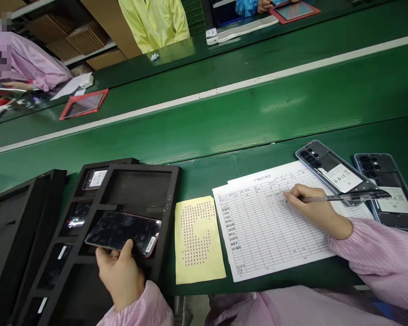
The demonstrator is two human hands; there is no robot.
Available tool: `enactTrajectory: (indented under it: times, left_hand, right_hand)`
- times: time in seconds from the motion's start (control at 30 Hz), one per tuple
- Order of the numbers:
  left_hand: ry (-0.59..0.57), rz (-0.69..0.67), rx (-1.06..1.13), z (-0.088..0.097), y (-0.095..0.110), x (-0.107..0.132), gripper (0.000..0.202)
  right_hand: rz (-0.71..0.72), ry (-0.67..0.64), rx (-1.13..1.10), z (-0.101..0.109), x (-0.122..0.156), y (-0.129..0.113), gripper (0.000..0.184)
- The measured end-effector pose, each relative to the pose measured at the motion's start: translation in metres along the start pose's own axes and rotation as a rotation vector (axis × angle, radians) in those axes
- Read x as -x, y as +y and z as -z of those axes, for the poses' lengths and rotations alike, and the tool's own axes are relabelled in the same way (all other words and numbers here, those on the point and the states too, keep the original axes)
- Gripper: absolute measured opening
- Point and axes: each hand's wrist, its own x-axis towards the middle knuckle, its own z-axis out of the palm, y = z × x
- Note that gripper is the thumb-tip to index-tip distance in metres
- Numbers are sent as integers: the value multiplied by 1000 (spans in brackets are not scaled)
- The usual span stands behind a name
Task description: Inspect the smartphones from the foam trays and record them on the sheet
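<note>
My left hand [122,274] grips the lower edge of a dark smartphone [124,231], thumb on top and fingers curled beneath. The phone lies tilted over a compartment of a black foam tray [172,203], its screen side up with a small white label at one end. In my right hand [318,210] is a pen [347,197], its writing end close to a printed table form [268,235] on white paper. Just left of the form lies a yellow sheet [199,271] with rows of small red marks.
Two phones with open backs, one [333,170] partly on the paper and another [392,190] beside it, lie at the right. More black trays [7,226] stand at the left. Across the green bench [224,117] are red-framed panels [85,105] and several co-workers, one in a yellow coat [156,22].
</note>
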Motion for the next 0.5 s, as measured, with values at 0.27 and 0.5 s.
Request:
enactTrajectory:
  times: [0.27,0.5]
  left_hand:
    - [10,45,9,-2,3,2,28]
    - [0,61,-42,-4,14,11,27]
  right_hand:
    - [22,1,-4,0,0,2,40]
    - [0,-5,-8,-3,1,6,38]
